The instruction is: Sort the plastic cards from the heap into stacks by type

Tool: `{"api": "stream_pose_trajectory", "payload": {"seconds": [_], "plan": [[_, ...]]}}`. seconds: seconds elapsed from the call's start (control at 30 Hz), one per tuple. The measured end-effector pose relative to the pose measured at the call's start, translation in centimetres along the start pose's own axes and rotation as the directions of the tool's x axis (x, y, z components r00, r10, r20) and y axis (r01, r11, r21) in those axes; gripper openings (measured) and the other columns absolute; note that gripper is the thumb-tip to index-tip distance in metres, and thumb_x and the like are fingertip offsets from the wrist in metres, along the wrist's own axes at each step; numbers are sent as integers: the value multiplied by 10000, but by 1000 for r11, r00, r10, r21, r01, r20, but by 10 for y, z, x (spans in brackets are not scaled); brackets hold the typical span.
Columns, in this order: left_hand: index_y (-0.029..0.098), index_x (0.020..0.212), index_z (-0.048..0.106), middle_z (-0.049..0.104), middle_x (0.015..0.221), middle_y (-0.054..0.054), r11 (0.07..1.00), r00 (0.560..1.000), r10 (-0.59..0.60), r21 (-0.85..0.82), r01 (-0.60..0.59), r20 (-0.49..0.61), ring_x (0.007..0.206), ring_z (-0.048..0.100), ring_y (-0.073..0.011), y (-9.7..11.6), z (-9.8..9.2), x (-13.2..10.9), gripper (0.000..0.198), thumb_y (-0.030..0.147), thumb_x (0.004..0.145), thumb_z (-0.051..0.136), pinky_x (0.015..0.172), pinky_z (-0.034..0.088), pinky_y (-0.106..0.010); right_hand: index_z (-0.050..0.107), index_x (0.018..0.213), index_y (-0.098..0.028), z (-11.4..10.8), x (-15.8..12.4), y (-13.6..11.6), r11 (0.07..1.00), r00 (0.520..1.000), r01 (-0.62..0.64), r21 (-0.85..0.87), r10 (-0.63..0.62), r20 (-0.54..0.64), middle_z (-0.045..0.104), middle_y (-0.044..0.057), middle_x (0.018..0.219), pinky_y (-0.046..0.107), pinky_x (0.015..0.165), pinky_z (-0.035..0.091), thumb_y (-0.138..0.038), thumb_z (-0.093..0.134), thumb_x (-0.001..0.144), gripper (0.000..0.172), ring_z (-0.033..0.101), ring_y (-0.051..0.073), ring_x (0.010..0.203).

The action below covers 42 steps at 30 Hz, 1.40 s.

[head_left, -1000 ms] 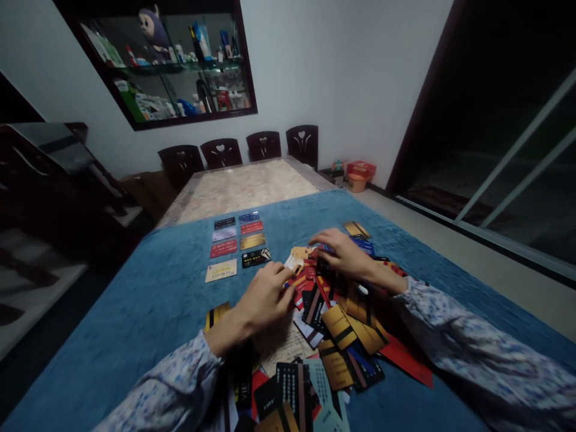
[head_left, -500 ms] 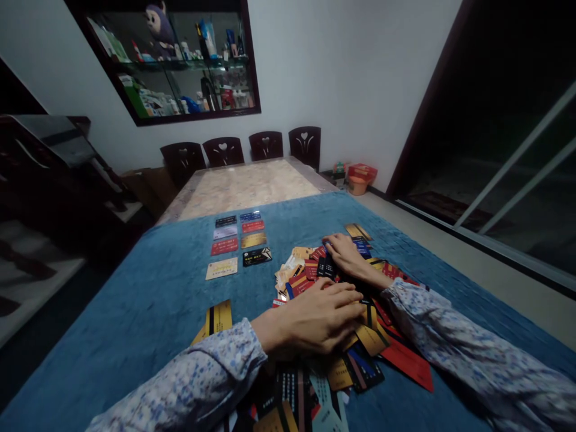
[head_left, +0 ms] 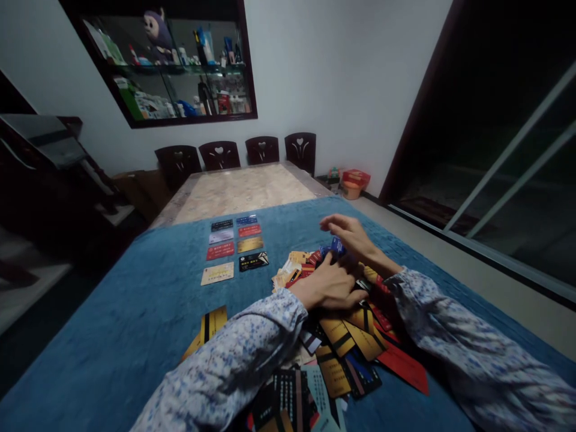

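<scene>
A loose heap of plastic cards (head_left: 335, 336) in gold, red, black and blue lies before me on the blue cloth. My left hand (head_left: 330, 282) rests on the heap with its fingers spread. Just beyond it, my right hand (head_left: 353, 237) is over the far edge of the heap, fingers loosely apart. A blue card (head_left: 336, 244) shows below the right hand's fingers; whether they touch it I cannot tell. To the left of the heap, several cards lie in two columns, among them a black VIP card (head_left: 253, 261) and a cream card (head_left: 218, 273).
The blue cloth (head_left: 135, 300) covers the near part of a long table (head_left: 243, 186). Two gold cards (head_left: 213, 324) lie beside my left sleeve. Dark chairs (head_left: 219, 155) stand at the far end, below a wall cabinet (head_left: 193, 117). An orange bucket (head_left: 351, 190) sits on the floor.
My left hand has moved forward and slightly right over the heap, uncovering gold cards nearer me. My right hand has lifted and moved slightly away from me. The view has shifted a little.
</scene>
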<state>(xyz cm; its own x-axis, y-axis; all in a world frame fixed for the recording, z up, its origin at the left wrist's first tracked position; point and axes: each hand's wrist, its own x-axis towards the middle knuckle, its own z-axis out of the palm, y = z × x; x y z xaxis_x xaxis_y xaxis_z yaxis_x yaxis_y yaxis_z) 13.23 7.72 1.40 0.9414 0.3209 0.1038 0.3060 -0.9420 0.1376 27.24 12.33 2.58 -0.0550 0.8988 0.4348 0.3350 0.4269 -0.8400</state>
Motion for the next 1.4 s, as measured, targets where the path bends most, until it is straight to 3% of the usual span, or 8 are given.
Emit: {"api": "stream_pose_trajectory", "payload": {"seconds": [0.17, 0.37, 0.5, 0.73, 1.0, 1.1, 1.23, 1.4], "plan": [[142, 1174, 578, 561, 1352, -156, 1000, 998, -8, 12, 8, 58, 1295, 460, -295, -8, -3, 1, 305, 288, 979, 396, 1029, 367, -520, 657, 892, -178, 2, -9, 4, 1000, 1000, -20, -8, 20, -10, 708, 51, 856, 344, 806, 530, -355, 565, 788, 225, 672, 194, 828], [130, 1032, 628, 638, 1185, -164, 996, 1000, -14, 92, 14, 0, 1219, 513, -296, -8, -2, -23, 281, 354, 965, 472, 1095, 315, -555, 660, 882, -185, 9, -21, 1, 998, 996, -6, -63, 11, 84, 716, 49, 852, 328, 754, 538, -363, 559, 810, 217, 677, 193, 803], [141, 955, 630, 660, 1058, -135, 992, 1000, 5, 124, -5, -3, 1100, 573, -279, -14, -2, -42, 237, 368, 914, 576, 1075, 361, -480, 668, 873, -186, 15, -25, -2, 989, 981, 60, -131, -34, 193, 718, 43, 836, 321, 735, 534, -350, 544, 838, 208, 664, 184, 780], [140, 924, 619, 655, 1033, -134, 990, 998, 17, 139, -8, -58, 1043, 594, -263, -12, -5, -65, 217, 330, 934, 515, 1004, 423, -415, 693, 913, -152, 19, -31, 3, 973, 889, 144, -180, -48, 456, 738, 75, 921, 323, 780, 520, -295, 532, 878, 218, 669, 192, 842], [160, 904, 615, 670, 1052, -138, 994, 998, 17, 105, -11, -57, 1096, 594, -276, -8, -14, -92, 301, 458, 902, 570, 1014, 427, -416, 692, 935, -157, 15, -33, 5, 933, 822, 288, -214, -126, 556, 716, 66, 909, 316, 781, 491, -234, 539, 880, 180, 643, 191, 837], [161, 907, 609, 671, 1035, -134, 992, 999, -17, 126, 21, -35, 1042, 616, -278, -9, -15, -104, 250, 407, 892, 564, 952, 459, -417, 697, 960, -165, 18, -33, 2, 905, 771, 362, -223, -156, 617, 714, 69, 937, 333, 814, 468, -186, 556, 861, 173, 630, 201, 872], [139, 873, 618, 678, 961, -141, 984, 999, -34, 175, 31, 13, 905, 641, -252, -6, -16, -118, 173, 270, 885, 507, 863, 495, -376, 700, 962, -163, 25, -34, -8, 864, 742, 432, -258, -178, 647, 700, 92, 955, 359, 848, 444, -156, 550, 858, 183, 608, 224, 921], [128, 834, 622, 682, 858, -117, 968, 994, -107, 226, 111, -29, 797, 640, -216, -4, -13, -140, 185, 136, 879, 443, 784, 502, -335, 689, 1001, -167, 35, -33, -35, 900, 628, 425, -96, -217, 747, 702, 77, 990, 347, 879, 432, -283, 580, 897, 191, 617, 213, 939]]}}
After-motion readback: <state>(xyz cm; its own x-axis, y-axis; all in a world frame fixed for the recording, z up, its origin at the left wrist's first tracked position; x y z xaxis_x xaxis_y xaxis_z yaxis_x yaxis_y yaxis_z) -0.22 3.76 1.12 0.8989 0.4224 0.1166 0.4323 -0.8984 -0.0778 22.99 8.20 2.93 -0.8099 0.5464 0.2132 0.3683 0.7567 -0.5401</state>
